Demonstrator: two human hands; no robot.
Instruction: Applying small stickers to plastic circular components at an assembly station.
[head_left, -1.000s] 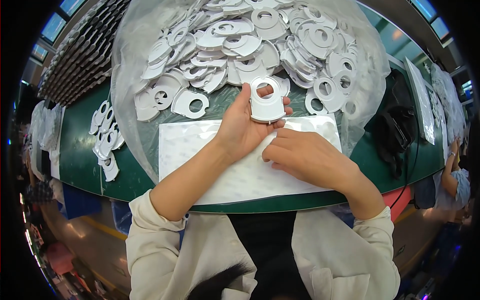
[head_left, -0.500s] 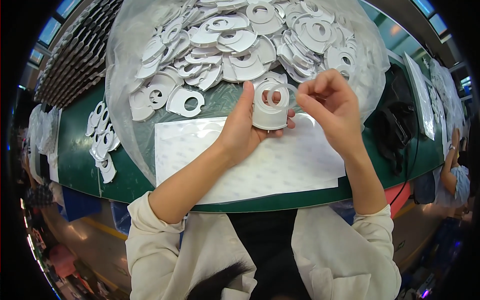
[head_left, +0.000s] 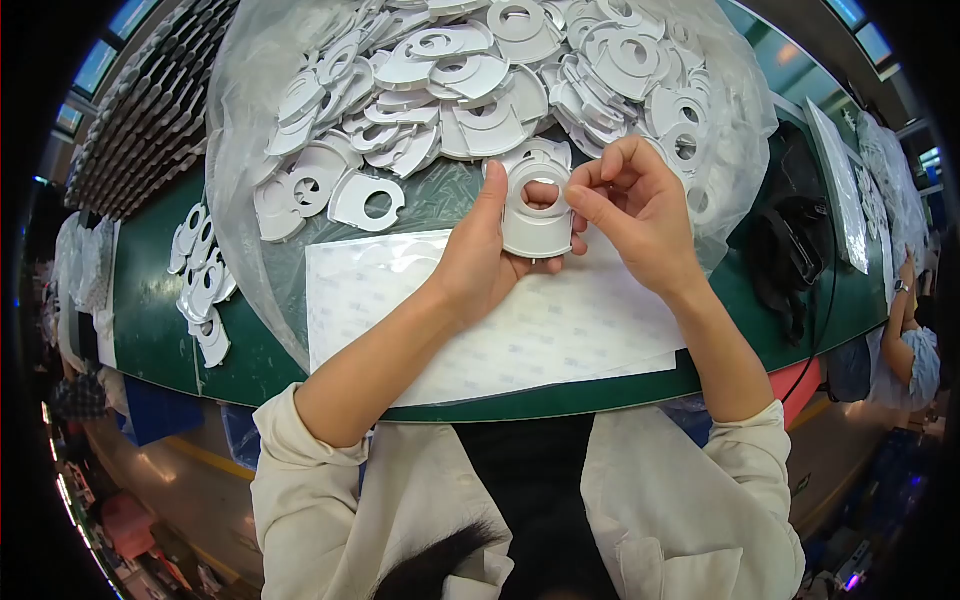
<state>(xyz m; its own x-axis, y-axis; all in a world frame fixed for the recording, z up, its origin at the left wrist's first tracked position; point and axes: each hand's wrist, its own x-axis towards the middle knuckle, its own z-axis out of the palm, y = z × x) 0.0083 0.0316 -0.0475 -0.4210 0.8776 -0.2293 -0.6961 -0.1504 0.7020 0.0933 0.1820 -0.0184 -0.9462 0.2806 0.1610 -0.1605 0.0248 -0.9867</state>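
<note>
My left hand grips a white plastic part, rounded at the top with a large round hole, its thumb along the left side and fingers behind. One fingertip shows through the hole. Over the hole lies a thin, pale translucent ring, roughly in line with its rim. My right hand has thumb and forefinger pinched together at the ring's right edge, its other fingers curled. Whether the ring touches the part all the way round I cannot tell. Below both hands lie whitish backing sheets with faint print.
A large heap of similar white parts rests on a clear plastic bag beyond my hands. More parts lie at the left on the green table. A black bag stands right. Another person's arm shows far right.
My right hand has moved left, bringing the ring from the right side of the part to over its hole. My left hand still holds the part in nearly the same place.
</note>
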